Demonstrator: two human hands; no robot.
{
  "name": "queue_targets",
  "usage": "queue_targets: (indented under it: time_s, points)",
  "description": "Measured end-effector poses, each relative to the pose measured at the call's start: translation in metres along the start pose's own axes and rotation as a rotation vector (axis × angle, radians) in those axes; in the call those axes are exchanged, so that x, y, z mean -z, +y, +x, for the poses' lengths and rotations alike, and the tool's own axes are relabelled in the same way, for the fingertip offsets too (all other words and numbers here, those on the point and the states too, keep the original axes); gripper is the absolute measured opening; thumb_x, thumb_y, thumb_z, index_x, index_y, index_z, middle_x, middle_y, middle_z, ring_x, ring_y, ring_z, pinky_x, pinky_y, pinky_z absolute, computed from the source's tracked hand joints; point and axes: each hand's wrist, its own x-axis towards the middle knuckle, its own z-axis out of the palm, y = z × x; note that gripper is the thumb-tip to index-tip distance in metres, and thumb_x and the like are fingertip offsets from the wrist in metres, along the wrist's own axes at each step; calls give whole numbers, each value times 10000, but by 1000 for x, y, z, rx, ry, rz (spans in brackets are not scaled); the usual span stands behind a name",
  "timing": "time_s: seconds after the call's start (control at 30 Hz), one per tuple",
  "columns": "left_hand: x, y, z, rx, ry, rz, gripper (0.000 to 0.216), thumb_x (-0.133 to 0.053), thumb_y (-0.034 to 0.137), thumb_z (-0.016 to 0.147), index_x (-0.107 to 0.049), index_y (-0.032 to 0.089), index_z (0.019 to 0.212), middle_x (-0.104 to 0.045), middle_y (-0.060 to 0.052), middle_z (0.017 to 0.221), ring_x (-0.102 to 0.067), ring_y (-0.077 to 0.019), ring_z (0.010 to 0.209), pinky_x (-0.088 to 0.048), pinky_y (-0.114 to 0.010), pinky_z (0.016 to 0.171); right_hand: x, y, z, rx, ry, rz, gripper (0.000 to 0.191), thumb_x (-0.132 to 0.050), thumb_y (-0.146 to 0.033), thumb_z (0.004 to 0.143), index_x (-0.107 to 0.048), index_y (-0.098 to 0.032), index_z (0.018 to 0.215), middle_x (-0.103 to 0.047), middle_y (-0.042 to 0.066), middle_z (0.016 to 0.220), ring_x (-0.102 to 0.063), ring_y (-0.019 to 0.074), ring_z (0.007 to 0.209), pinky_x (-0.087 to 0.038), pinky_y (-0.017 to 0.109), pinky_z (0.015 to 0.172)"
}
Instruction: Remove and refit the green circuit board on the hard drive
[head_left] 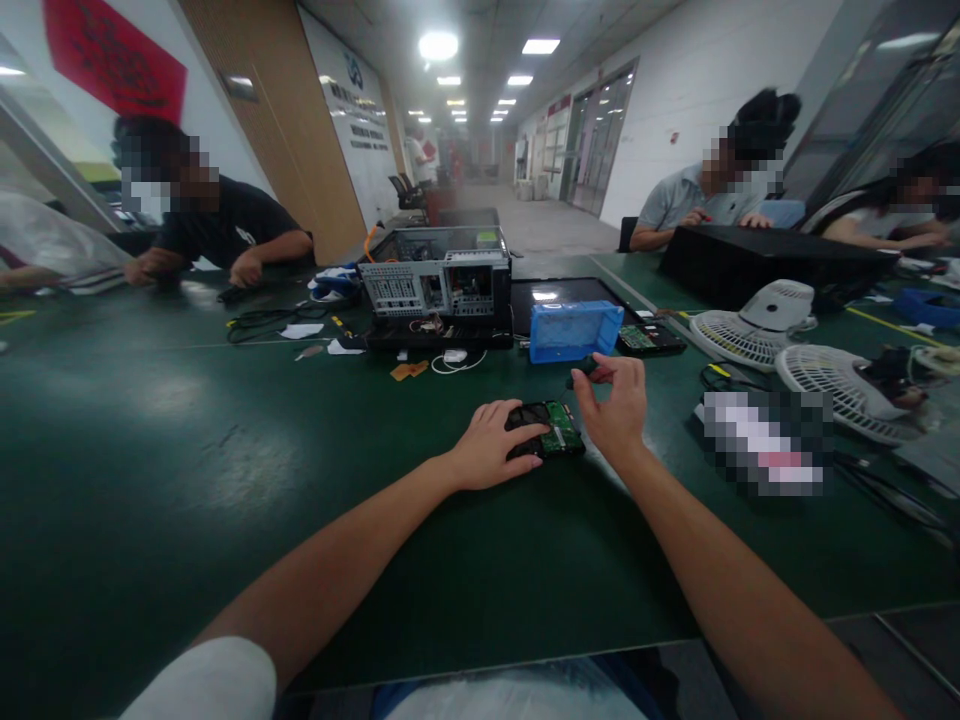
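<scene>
A small black hard drive (561, 432) with a green circuit board facing up lies on the green table. My left hand (487, 447) grips it from the left, thumb along the near edge and fingers over the top. My right hand (619, 405) is closed around a dark-handled screwdriver (582, 373), held tilted just above the right end of the board. The screwdriver's tip is too thin to make out clearly.
Beyond my hands stand a blue plastic tray (574, 332), an opened computer case (435, 285) and another circuit-board device (649, 338). White fans (757, 325) and cables lie to the right. A large black box (772, 262) is farther back. Other people sit across the table (225, 450).
</scene>
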Motion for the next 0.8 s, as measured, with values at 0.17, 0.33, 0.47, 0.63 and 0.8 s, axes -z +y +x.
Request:
queue_targets:
  time_s: [0.17,0.33,0.47,0.63,0.8]
  points:
    - [-3,0,1,7,15,5,566,-558,610,934,-504,395,1456,-309,-109,1529,-349,-385,1372,-314,-609,1118,-4,3,-3,-11,-7,73,330,-621,-269,923,-537,-191,1233,-536,149,1164,-582,258,1046,-597,428,775]
    - [-4,-1,1,5,9,8,565,-556,609,936,-502,396,1457,-300,-110,1532,-347,-381,1373,-305,-602,1125,-8,10,-6,-15,2,107,344,-640,-295,923,-521,-225,1238,-581,139,1276,-624,260,1100,-600,460,844]
    - [-3,-1,0,5,5,7,572,-556,607,936,-493,396,1464,-290,-103,1542,-344,-379,1373,-302,-599,1128,-8,11,-7,-24,-30,63,339,-642,-328,928,-546,-235,1240,-638,112,1209,-659,247,1021,-582,464,878]
    - [0,0,0,1,-3,-4,564,-538,607,946,-493,393,1466,-307,-95,1545,-339,-376,1379,-302,-598,1131,-6,8,-5,12,-39,32,358,-637,-299,923,-554,-226,1264,-641,111,1163,-650,246,1003,-572,451,874]
    - [1,2,0,7,7,-5,557,-559,599,939,-509,392,1454,-306,-96,1551,-346,-375,1379,-304,-599,1131,-5,8,-4,23,-48,34,388,-616,-252,916,-539,-222,1295,-631,124,1164,-639,261,1032,-570,477,876]
